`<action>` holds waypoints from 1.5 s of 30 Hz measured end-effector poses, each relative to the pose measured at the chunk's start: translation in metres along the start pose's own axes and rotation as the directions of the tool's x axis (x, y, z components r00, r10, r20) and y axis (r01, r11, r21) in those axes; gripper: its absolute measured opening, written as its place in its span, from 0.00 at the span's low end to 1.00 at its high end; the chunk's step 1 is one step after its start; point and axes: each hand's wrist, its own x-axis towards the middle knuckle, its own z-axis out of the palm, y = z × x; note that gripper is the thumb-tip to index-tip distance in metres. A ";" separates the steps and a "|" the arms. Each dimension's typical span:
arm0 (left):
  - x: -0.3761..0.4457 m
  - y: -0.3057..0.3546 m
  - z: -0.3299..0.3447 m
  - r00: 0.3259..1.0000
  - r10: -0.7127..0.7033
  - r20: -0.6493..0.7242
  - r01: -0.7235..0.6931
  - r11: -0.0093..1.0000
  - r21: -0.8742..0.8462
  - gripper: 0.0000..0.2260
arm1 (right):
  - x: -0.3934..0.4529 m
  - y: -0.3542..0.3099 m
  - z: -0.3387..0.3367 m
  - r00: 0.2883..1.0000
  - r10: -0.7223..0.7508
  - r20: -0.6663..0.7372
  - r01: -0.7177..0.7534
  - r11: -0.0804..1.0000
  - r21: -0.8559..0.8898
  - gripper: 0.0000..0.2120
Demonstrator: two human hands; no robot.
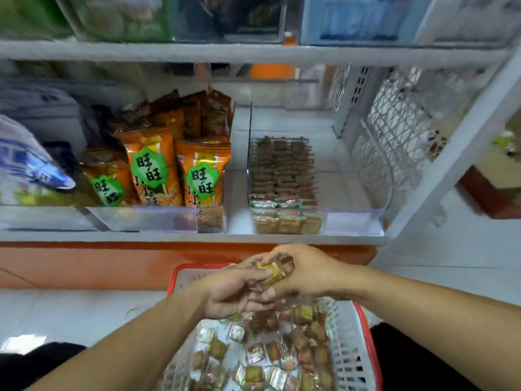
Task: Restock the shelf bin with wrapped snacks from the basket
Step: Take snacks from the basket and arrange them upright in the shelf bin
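left hand [234,292] + right hand [304,270]: together pinching a few wrapped snacks [272,273] above red-rimmed basket [366,334] | basket: loose snacks inside | clear shelf bin [352,218]: stacked rows on left side, just above hands

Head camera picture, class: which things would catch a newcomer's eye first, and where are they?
Both hands, left and right, meet at centre, gripping wrapped snacks above the red-rimmed basket. On the shelf, bright orange snack bags stand left of a clear bin with neat snack rows.
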 end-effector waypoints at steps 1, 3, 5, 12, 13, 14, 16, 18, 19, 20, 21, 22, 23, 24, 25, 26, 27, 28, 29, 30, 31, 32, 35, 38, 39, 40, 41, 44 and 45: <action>-0.010 0.012 0.011 0.999 0.039 -0.005 -0.038 0.997 0.062 0.24 | -0.011 -0.010 -0.009 0.998 -0.026 -0.049 0.029 0.997 0.065 0.22; -0.028 0.035 0.029 0.990 0.137 -0.025 -0.130 0.972 0.194 0.24 | -0.027 -0.028 -0.026 0.989 -0.085 -0.124 0.115 0.959 0.260 0.18; -0.046 0.055 0.043 0.974 0.227 0.009 -0.219 0.930 0.296 0.24 | -0.036 -0.044 -0.040 0.967 -0.143 -0.210 0.209 0.916 0.342 0.13; -0.071 0.077 0.065 0.882 0.450 0.142 -0.436 0.892 -0.120 0.25 | -0.035 -0.066 -0.039 0.802 -0.406 -0.438 0.531 0.820 0.212 0.22; -0.067 0.077 0.067 0.872 0.479 0.100 -0.455 0.869 -0.193 0.28 | -0.033 -0.064 -0.039 0.791 -0.414 -0.450 0.546 0.809 0.215 0.24; -0.064 0.077 0.069 0.866 0.496 0.061 -0.471 0.851 -0.231 0.29 | -0.030 -0.062 -0.040 0.785 -0.417 -0.457 0.557 0.798 0.229 0.24; -0.060 0.080 0.074 0.861 0.509 0.016 -0.490 0.836 -0.246 0.31 | -0.027 -0.060 -0.042 0.792 -0.414 -0.449 0.568 0.769 0.293 0.23; -0.060 0.086 0.075 0.863 0.504 0.018 -0.477 0.829 -0.293 0.31 | -0.025 -0.061 -0.044 0.804 -0.386 -0.453 0.568 0.726 0.387 0.22; -0.061 0.089 0.074 0.866 0.500 0.026 -0.465 0.823 -0.326 0.32 | -0.025 -0.062 -0.044 0.812 -0.363 -0.457 0.562 0.697 0.446 0.21; -0.062 0.090 0.073 0.867 0.498 0.034 -0.456 0.818 -0.351 0.34 | -0.024 -0.063 -0.044 0.823 -0.339 -0.456 0.554 0.659 0.509 0.20; -0.062 0.089 0.072 0.867 0.497 0.043 -0.451 0.817 -0.358 0.37 | -0.024 -0.064 -0.044 0.834 -0.319 -0.451 0.544 0.615 0.570 0.20; -0.061 0.089 0.070 0.865 0.500 0.048 -0.455 0.819 -0.350 0.40 | -0.024 -0.065 -0.044 0.845 -0.295 -0.447 0.530 0.572 0.626 0.20; -0.061 0.088 0.070 0.862 0.505 0.047 -0.463 0.821 -0.334 0.41 | -0.023 -0.066 -0.045 0.856 -0.268 -0.443 0.515 0.532 0.673 0.20; -0.060 0.087 0.070 0.858 0.512 0.037 -0.476 0.820 -0.316 0.40 | -0.024 -0.066 -0.047 0.866 -0.242 -0.438 0.499 0.495 0.711 0.20; -0.060 0.086 0.071 0.853 0.521 0.019 -0.493 0.818 -0.297 0.38 | -0.024 -0.066 -0.049 0.874 -0.219 -0.433 0.484 0.462 0.743 0.20; -0.059 0.086 0.071 0.849 0.528 -0.008 -0.509 0.815 -0.276 0.37 | -0.024 -0.066 -0.053 0.882 -0.203 -0.425 0.470 0.434 0.769 0.19; -0.059 0.087 0.071 0.844 0.535 -0.032 -0.524 0.811 -0.261 0.36 | -0.024 -0.066 -0.057 0.890 -0.195 -0.412 0.456 0.422 0.784 0.19; -0.059 0.087 0.071 0.837 0.545 -0.048 -0.538 0.804 -0.253 0.34 | -0.024 -0.066 -0.061 0.896 -0.189 -0.401 0.443 0.433 0.785 0.20; -0.060 0.088 0.071 0.831 0.554 -0.054 -0.549 0.799 -0.245 0.32 | -0.025 -0.066 -0.066 0.901 -0.183 -0.394 0.433 0.462 0.774 0.22; -0.060 0.089 0.070 0.825 0.562 -0.055 -0.558 0.797 -0.229 0.31 | -0.026 -0.066 -0.072 0.905 -0.177 -0.388 0.422 0.501 0.756 0.24; -0.060 0.089 0.069 0.819 0.571 -0.056 -0.568 0.796 -0.208 0.31 | -0.027 -0.065 -0.078 0.910 -0.183 -0.372 0.408 0.548 0.730 0.26; -0.061 0.089 0.069 0.813 0.579 -0.056 -0.579 0.794 -0.185 0.31 | -0.029 -0.065 -0.083 0.920 -0.200 -0.337 0.387 0.602 0.699 0.27; -0.061 0.087 0.069 0.793 0.606 -0.064 -0.608 0.782 -0.135 0.32 | -0.033 -0.060 -0.091 0.954 -0.214 -0.208 0.298 0.712 0.636 0.27; -0.062 0.085 0.072 0.778 0.620 -0.101 -0.628 0.771 -0.105 0.33 | -0.034 -0.059 -0.085 0.973 -0.188 -0.135 0.230 0.704 0.673 0.21; -0.061 0.085 0.071 0.776 0.621 -0.112 -0.630 0.770 -0.096 0.34 | -0.034 -0.058 -0.082 0.976 -0.183 -0.117 0.213 0.697 0.685 0.21; -0.062 0.085 0.071 0.776 0.619 -0.121 -0.630 0.772 -0.087 0.34 | -0.034 -0.057 -0.079 0.978 -0.183 -0.102 0.202 0.694 0.691 0.21; -0.062 0.086 0.070 0.777 0.617 -0.127 -0.628 0.775 -0.077 0.34 | -0.033 -0.057 -0.077 0.977 -0.188 -0.098 0.203 0.692 0.693 0.22; -0.064 0.088 0.069 0.787 0.602 -0.134 -0.612 0.789 -0.049 0.33 | -0.032 -0.057 -0.073 0.957 -0.223 -0.186 0.290 0.712 0.639 0.20; -0.064 0.090 0.069 0.790 0.597 -0.139 -0.608 0.793 -0.052 0.33 | -0.033 -0.057 -0.072 0.940 -0.245 -0.239 0.341 0.722 0.602 0.19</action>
